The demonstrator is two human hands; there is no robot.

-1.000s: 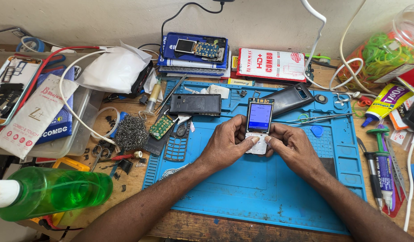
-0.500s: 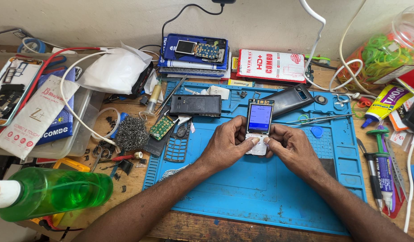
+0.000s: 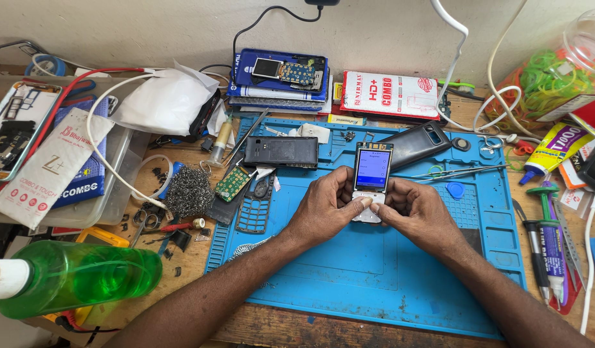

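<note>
A small keypad phone [image 3: 371, 175] without its outer shell stands over the blue work mat [image 3: 375, 277], its screen lit blue. My left hand [image 3: 323, 206] grips its lower left side and my right hand [image 3: 416, 211] grips the lower right. Both thumbs press on the white keypad area at the bottom. A black phone back cover [image 3: 281, 152] lies just beyond my left hand. A dark phone housing [image 3: 413, 144] lies past the phone's top.
A green spray bottle [image 3: 78, 277] lies at the front left. Steel wool [image 3: 189, 191], a small circuit board [image 3: 232, 183] and a keypad frame [image 3: 254, 211] sit left of the mat. Tweezers [image 3: 462, 171], glue tubes [image 3: 554, 149], screwdrivers [image 3: 542, 238] and cables crowd the right. Boxes line the back wall.
</note>
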